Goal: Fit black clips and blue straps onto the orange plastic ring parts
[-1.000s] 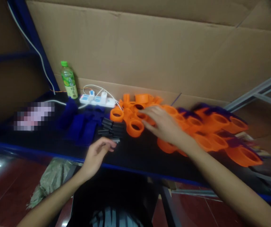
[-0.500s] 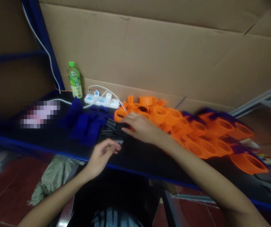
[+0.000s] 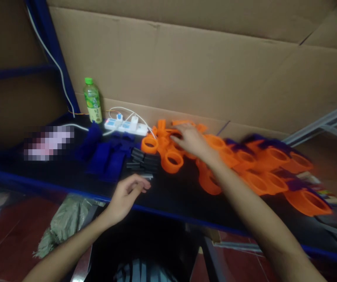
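My left hand (image 3: 130, 192) rests near the table's front edge, its fingers curled together. Whatever may be between them is hidden. Just beyond its fingertips shows a small light-grey piece (image 3: 147, 176), close to a cluster of short black bars (image 3: 141, 158). My right hand (image 3: 192, 140) is over the back of the orange ring-shaped parts (image 3: 215, 141), fingers spread and partly blurred; I see nothing held in it. One orange ring (image 3: 172, 161) lies nearer me, right of the black bars, and a smaller orange ring (image 3: 149, 144) sits behind them.
Blue pieces (image 3: 106, 157) lie left of the black bars. Behind them are a white power strip (image 3: 126, 126) with cables and a green-capped bottle (image 3: 93, 102). A cardboard wall (image 3: 168, 66) closes off the back; a metal frame (image 3: 321, 122) stands right.
My right hand has moved from above the black bars back and right onto the orange parts, uncovering the bars and an orange ring. My left hand has stayed put.
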The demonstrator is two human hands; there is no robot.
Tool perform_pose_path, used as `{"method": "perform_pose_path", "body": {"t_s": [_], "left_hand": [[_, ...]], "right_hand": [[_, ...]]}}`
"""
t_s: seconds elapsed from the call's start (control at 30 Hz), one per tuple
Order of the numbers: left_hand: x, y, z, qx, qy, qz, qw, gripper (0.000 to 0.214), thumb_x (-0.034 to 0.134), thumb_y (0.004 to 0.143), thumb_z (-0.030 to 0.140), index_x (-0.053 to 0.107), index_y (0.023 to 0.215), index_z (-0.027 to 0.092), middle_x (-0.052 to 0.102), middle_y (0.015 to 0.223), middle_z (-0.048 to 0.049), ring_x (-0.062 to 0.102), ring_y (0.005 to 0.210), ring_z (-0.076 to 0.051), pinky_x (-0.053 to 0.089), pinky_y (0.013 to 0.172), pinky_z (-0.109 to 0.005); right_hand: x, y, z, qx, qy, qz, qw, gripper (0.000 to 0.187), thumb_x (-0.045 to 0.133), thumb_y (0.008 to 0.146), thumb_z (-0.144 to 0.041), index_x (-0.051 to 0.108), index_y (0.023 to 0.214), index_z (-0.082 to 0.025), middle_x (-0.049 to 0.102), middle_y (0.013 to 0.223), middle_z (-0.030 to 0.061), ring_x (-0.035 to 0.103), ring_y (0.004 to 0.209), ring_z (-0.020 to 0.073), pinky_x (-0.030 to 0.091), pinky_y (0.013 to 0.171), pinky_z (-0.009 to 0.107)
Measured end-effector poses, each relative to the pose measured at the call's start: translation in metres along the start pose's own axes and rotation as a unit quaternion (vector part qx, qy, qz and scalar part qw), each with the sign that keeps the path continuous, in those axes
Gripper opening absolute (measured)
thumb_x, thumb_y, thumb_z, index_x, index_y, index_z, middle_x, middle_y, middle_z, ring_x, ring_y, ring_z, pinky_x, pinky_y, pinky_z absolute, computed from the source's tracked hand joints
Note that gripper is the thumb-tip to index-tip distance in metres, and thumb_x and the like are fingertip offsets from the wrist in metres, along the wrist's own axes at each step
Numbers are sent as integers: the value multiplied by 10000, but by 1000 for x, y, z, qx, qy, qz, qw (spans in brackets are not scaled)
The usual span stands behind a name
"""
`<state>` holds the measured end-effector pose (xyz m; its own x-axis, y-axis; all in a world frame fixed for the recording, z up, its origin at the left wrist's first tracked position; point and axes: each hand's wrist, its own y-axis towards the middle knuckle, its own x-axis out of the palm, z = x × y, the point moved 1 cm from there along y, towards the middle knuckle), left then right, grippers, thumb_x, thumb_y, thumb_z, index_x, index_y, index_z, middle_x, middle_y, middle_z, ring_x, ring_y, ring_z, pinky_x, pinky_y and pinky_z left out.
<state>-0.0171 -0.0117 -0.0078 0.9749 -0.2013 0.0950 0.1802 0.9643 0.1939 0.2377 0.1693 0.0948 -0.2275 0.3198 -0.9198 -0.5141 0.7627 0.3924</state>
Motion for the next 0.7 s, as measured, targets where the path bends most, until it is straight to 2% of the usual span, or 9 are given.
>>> {"method": "perform_pose_path", "body": {"t_s": [0.13,0.23,0.43,0.7], "left_hand": [[1,0,0,0,-1,-1,1000,259,597,962,399,723,940,173,735,944,-87,695,867,-213,573,806,-349],[1,0,0,2,-2,-2,1000,261,597,962,402,722,936,174,738,937,-87,699,860,-212,577,804,-353],[0,1,-1,3,-1,-6,1000,253,596,963,392,724,931,176,742,943,-85,703,868,-211,578,807,-349],[0,0,-3,3,-6,-16,1000,213,616,953,364,720,956,178,743,964,-89,706,886,-216,579,815,-353]], "right_hand": [[10,20,47,60,-52,7,997,547,612,888,-369,554,1393,-167,608,1354,159,511,1275,377,403,1078,570],[18,29,67,68,-55,-13,996,580,655,851,-355,549,1386,-159,594,1366,169,512,1267,378,404,1080,560],[24,32,74,55,-63,-34,996,608,697,825,-358,559,1380,-154,575,1375,188,499,1280,385,401,1086,557],[16,33,78,15,-63,-50,997,558,649,831,-226,573,1382,-177,599,1361,149,509,1265,349,370,1112,549]]}}
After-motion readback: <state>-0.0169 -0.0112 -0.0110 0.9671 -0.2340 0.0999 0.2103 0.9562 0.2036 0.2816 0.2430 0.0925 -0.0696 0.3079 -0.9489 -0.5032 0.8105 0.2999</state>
